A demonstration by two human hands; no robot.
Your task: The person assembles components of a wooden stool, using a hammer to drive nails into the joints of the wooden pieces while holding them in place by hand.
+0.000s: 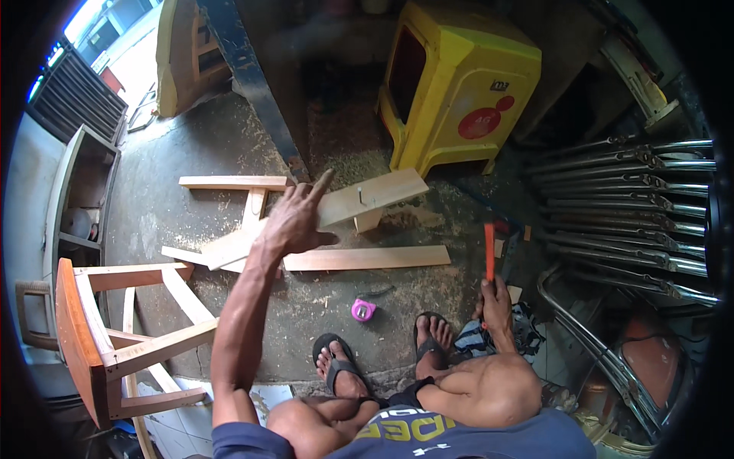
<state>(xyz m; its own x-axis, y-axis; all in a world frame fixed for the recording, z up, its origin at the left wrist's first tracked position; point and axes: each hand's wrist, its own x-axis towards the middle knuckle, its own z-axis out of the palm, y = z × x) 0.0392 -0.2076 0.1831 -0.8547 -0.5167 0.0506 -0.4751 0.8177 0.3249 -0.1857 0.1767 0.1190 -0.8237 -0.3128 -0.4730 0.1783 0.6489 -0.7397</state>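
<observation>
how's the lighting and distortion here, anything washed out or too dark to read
In the head view, daylight washes out the upper left corner; in the head view, glare streaks the stacked metal tubes at right, while shadow hides detail left of the yellow plastic stool; in the head view, the fisheye rim goes black, but the left hand and nailed plank read clearly.

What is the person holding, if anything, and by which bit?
The right hand grips a long orange object by its near end. The left hand is open and holds nothing.
</observation>
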